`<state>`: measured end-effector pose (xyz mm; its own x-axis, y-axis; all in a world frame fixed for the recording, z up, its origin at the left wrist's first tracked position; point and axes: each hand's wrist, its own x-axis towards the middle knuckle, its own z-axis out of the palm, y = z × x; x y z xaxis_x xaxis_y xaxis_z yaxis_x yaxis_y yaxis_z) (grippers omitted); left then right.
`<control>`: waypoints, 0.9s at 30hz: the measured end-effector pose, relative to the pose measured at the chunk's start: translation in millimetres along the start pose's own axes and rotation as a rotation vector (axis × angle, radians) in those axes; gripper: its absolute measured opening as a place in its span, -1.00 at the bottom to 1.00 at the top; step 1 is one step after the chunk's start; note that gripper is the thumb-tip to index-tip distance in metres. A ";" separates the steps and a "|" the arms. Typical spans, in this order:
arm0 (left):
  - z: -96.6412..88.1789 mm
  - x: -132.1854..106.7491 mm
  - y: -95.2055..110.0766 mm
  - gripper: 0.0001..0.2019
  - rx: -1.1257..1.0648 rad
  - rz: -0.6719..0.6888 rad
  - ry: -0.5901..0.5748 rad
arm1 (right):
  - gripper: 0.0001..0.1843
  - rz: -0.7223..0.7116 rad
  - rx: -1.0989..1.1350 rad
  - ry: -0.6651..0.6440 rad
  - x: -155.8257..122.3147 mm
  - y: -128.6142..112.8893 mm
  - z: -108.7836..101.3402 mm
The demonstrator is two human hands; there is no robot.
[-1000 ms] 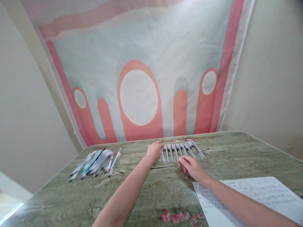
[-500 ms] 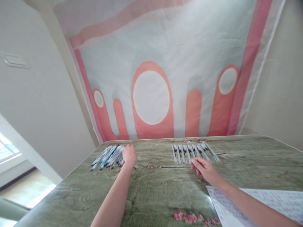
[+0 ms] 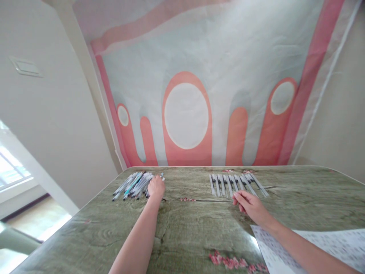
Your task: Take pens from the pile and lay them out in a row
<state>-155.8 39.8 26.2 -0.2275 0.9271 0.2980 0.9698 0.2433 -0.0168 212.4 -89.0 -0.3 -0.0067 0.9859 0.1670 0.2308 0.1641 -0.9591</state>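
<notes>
Covering the right edge of the pile of pens (image 3: 137, 184), far left on the worktop (image 3: 185, 228), left hand (image 3: 156, 186) has fingers bent, can't tell if clamped on one; right hand (image 3: 251, 205) has thumb and fingers together by the near ends of the row (image 3: 218, 185), grip unclear. Pens should be light, stiff, slightly slick: grab mid-barrel. Count: two hands, one paper (image 3: 336, 247), roughly ten pens in the row, pile too overlapped to count.

Pens (image 3: 138, 185) left of apparent pen row (image 3: 229, 186)
</notes>
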 end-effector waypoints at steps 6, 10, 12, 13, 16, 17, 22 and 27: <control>-9.6 2.6 17.7 -0.72 -0.136 0.084 -0.037 | -0.59 -0.009 0.000 -0.001 1.8 -0.8 0.1; -39.2 -7.5 53.5 -0.74 -0.540 0.200 -0.161 | -0.61 -0.010 -0.001 0.004 2.4 0.1 -0.6; -58.1 -25.4 78.5 -0.74 -0.857 0.278 -0.300 | -0.61 -0.013 0.001 0.008 2.6 0.2 -0.8; -66.6 -38.0 92.0 -0.73 -1.050 0.305 -0.436 | -0.61 -0.014 0.006 0.008 2.7 0.0 -0.8; -82.3 -84.6 133.0 -0.73 -1.571 0.279 -0.987 | -0.58 -0.009 0.035 0.004 3.4 -2.3 -1.0; -83.3 -100.3 145.7 -0.74 -1.657 0.237 -1.128 | -0.57 -0.008 0.047 0.003 3.6 -3.5 -1.3; -66.9 -152.7 191.9 -0.81 -1.778 -0.006 -1.376 | -0.57 -0.028 0.074 0.029 3.9 -7.3 -3.9; -52.1 -161.4 200.1 -0.77 -1.871 -0.068 -1.377 | -0.57 -0.007 0.073 0.046 5.3 -3.1 -4.4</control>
<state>79.6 -76.0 24.5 0.6239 0.7028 -0.3420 -0.2287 0.5826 0.7799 215.9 -84.4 4.6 0.0366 0.9824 0.1829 0.1594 0.1750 -0.9716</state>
